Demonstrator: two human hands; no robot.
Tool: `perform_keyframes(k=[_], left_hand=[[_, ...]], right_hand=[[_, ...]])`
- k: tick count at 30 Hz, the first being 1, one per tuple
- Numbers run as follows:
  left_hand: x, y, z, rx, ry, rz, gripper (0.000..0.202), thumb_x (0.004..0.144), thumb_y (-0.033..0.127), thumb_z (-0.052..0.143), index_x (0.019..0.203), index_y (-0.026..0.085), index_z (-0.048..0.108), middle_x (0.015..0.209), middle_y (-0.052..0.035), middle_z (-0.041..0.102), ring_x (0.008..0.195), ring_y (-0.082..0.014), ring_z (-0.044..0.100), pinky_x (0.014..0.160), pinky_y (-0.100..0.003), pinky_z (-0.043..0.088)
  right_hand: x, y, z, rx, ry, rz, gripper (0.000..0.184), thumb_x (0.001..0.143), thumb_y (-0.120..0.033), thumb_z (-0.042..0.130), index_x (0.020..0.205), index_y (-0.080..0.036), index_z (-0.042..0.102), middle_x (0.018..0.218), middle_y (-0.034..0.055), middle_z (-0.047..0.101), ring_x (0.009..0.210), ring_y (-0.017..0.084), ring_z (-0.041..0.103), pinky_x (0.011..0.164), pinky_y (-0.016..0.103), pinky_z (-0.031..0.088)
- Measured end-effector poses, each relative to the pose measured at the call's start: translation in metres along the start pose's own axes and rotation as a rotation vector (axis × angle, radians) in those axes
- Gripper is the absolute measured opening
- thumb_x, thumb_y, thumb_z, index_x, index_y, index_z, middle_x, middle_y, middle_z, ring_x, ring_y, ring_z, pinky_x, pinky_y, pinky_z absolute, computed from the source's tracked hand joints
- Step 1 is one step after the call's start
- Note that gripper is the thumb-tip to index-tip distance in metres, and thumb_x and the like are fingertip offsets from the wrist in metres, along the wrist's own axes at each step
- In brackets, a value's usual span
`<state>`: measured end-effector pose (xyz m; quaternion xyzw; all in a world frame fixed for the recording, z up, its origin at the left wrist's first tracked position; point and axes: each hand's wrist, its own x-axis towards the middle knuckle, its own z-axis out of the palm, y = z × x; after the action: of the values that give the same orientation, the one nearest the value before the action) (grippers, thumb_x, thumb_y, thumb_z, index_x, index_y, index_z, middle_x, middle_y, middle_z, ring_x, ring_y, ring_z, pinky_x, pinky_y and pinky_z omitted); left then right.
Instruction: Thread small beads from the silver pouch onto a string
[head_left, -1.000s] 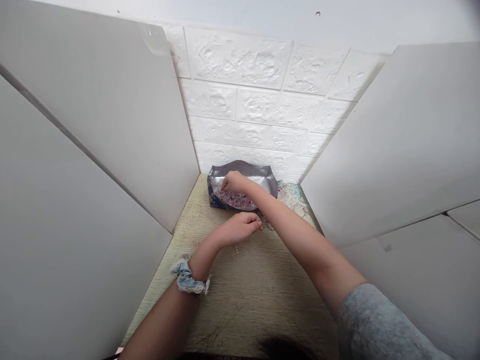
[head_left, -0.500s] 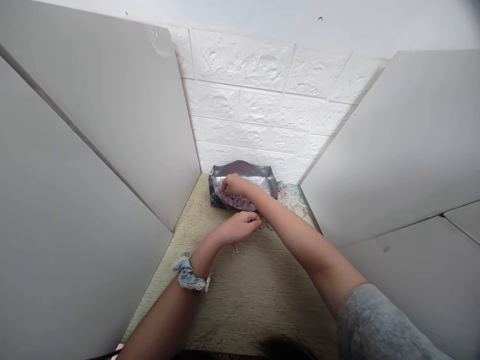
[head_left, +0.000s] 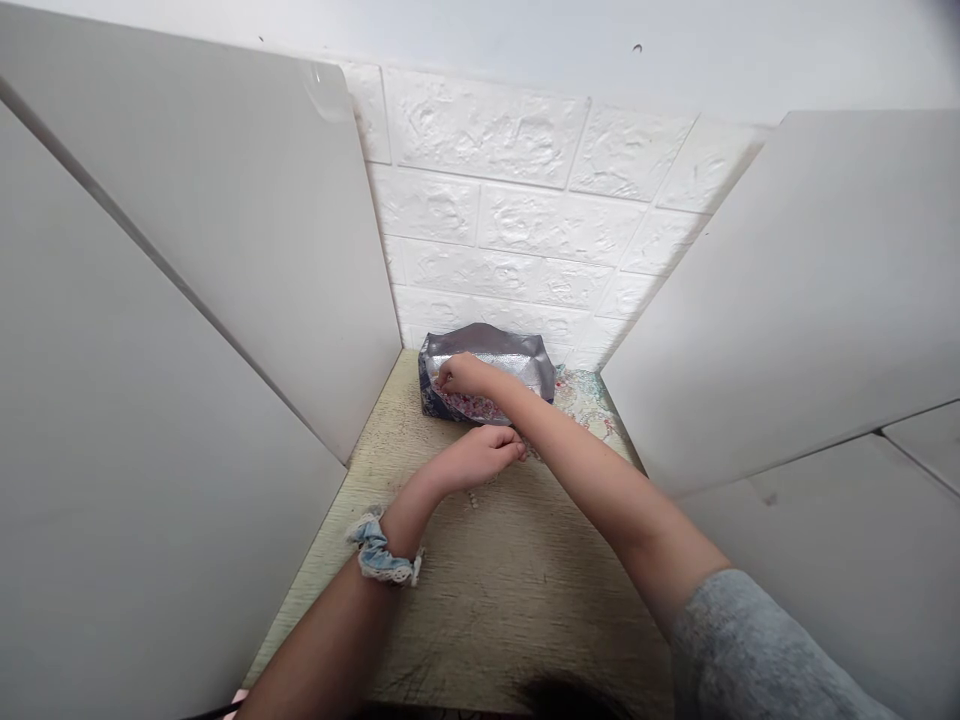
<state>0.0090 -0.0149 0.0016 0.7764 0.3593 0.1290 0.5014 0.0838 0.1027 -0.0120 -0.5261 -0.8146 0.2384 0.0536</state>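
Note:
A silver foil bag (head_left: 487,346) lies open at the far end of the wooden table (head_left: 495,590), filled with small pink and white beads (head_left: 480,406). My right hand (head_left: 463,374) reaches into the bag's mouth, its fingers curled in a pinch among the beads. In front of the bag my left hand (head_left: 480,456) rests on the table, fingers pinched together on something too small to make out. A blue scrunchie (head_left: 377,553) sits on my left wrist.
White panels (head_left: 225,300) wall in the table on the left and right, and a white brick-pattern wall (head_left: 525,200) closes the back. A patterned cloth or paper (head_left: 589,395) lies right of the bag. A few tiny beads (head_left: 472,497) lie on the wood.
My right hand has shifted slightly left and down inside the bag. My left hand has stayed in place.

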Motion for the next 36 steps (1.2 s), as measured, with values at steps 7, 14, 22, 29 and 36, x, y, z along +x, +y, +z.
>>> perform_keyframes(k=[7,14,22,29,36], left_hand=[[-0.001,0.002,0.000,-0.035,0.004,-0.011,0.023,0.076,0.032,0.037,0.072,0.015,0.053,0.073,-0.0012,0.054,0.067,-0.0118,0.046,0.058,-0.022,0.036],[0.000,0.000,0.000,-0.028,-0.007,-0.029,0.023,0.075,0.034,0.038,0.072,0.016,0.053,0.070,-0.0001,0.051,0.065,-0.0112,0.043,0.058,-0.022,0.034],[0.001,-0.004,0.001,-0.029,-0.009,-0.029,0.022,0.074,0.033,0.038,0.072,0.017,0.052,0.072,0.0004,0.052,0.066,-0.0113,0.043,0.060,-0.022,0.034],[-0.001,-0.001,0.000,-0.023,-0.007,-0.044,0.022,0.074,0.032,0.037,0.073,0.017,0.053,0.072,0.0002,0.052,0.065,-0.0111,0.044,0.058,-0.022,0.034],[-0.002,0.001,0.001,-0.025,0.006,-0.039,0.020,0.074,0.029,0.037,0.072,0.016,0.053,0.072,0.0005,0.052,0.064,-0.0104,0.043,0.059,-0.021,0.034]], right_hand=[[-0.003,0.004,0.000,0.054,0.068,-0.040,0.015,0.068,-0.023,0.054,0.062,-0.010,0.056,0.058,-0.0001,0.050,0.054,0.007,0.036,0.051,0.020,0.027],[-0.006,0.010,-0.014,1.098,0.045,0.094,0.021,0.084,-0.029,0.034,0.068,-0.016,0.040,0.059,-0.0015,0.040,0.052,0.007,0.036,0.052,0.017,0.034],[-0.006,0.018,-0.017,0.774,0.142,0.112,0.028,0.078,-0.040,0.039,0.069,-0.015,0.048,0.055,-0.0010,0.041,0.047,0.008,0.031,0.044,0.020,0.026],[-0.008,0.011,-0.007,-0.060,0.109,0.085,0.013,0.062,-0.020,0.057,0.061,-0.008,0.061,0.055,0.0021,0.052,0.052,0.006,0.035,0.048,0.021,0.024],[-0.007,0.007,-0.004,-0.102,0.095,0.078,0.009,0.059,-0.014,0.054,0.059,-0.007,0.061,0.059,0.0066,0.056,0.053,0.008,0.036,0.049,0.022,0.024]])
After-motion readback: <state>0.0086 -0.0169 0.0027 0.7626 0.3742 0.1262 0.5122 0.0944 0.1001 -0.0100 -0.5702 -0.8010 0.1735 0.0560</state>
